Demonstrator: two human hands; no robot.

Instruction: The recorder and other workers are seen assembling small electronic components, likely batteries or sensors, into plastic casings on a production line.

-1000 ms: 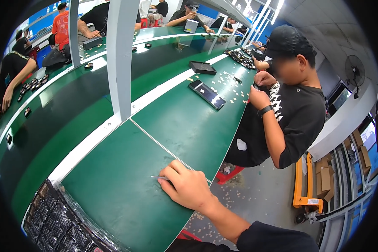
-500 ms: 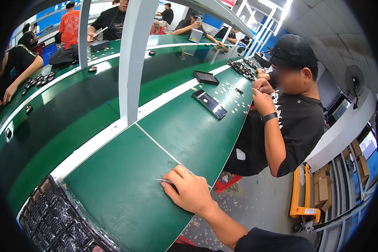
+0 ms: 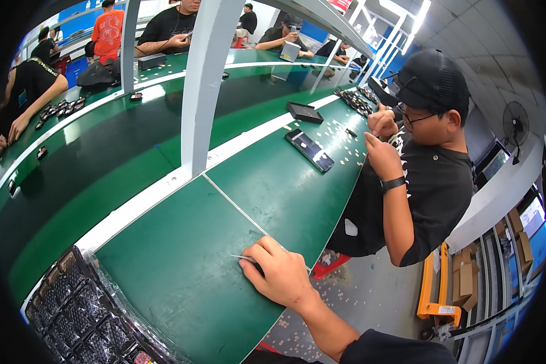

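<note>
Head view: the right hand [image 3: 279, 273] sits in the lower middle of the frame, over the green bench [image 3: 170, 255] by its front edge. Its grip is closed, thumb and forefinger pinching a thin pale strip [image 3: 241, 257] whose narrow end sticks out toward the left of the frame. Most of the strip is hidden by the fingers, and whether that end touches the bench cannot be told. The left hand is out of the frame, so its grip cannot be judged.

To handle so slim a piece well, a light, steady pinch close to the exposed end should serve better than a hard squeeze, which could bend or twist it. Letting the heel of the hand bear on the bench would likely steady the tip. The strip is best kept level and well away from the black trays [image 3: 79, 303] in clear wrap at lower left, since a thin end might snag the film. On the right, the co-worker's hands [image 3: 383, 142] are well apart from it, leaving elbow room.
</note>
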